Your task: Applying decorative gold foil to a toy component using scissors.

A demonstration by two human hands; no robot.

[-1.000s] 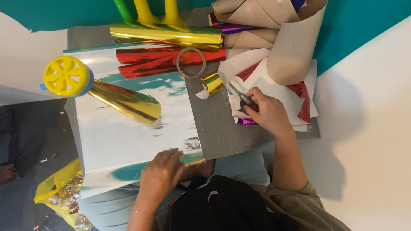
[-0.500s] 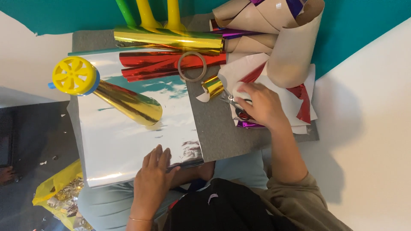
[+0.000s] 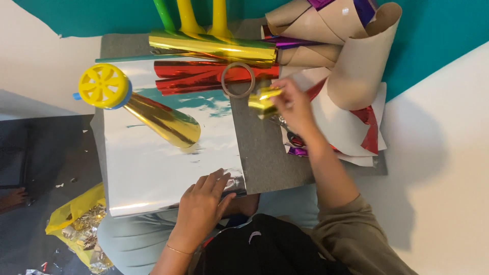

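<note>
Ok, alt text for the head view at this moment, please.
Seen from above, a person's right hand touches a small gold foil piece near a tape ring, while the left hand presses flat on a silver foil sheet on a grey mat.

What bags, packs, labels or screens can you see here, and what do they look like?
Yellow bag: bottom left on the dark floor, crumpled plastic with shiny foil scraps inside.
Tape roll: a plain ring lying on the red foil roll, no label showing.
Labels, signs, screens: none in view.
</note>
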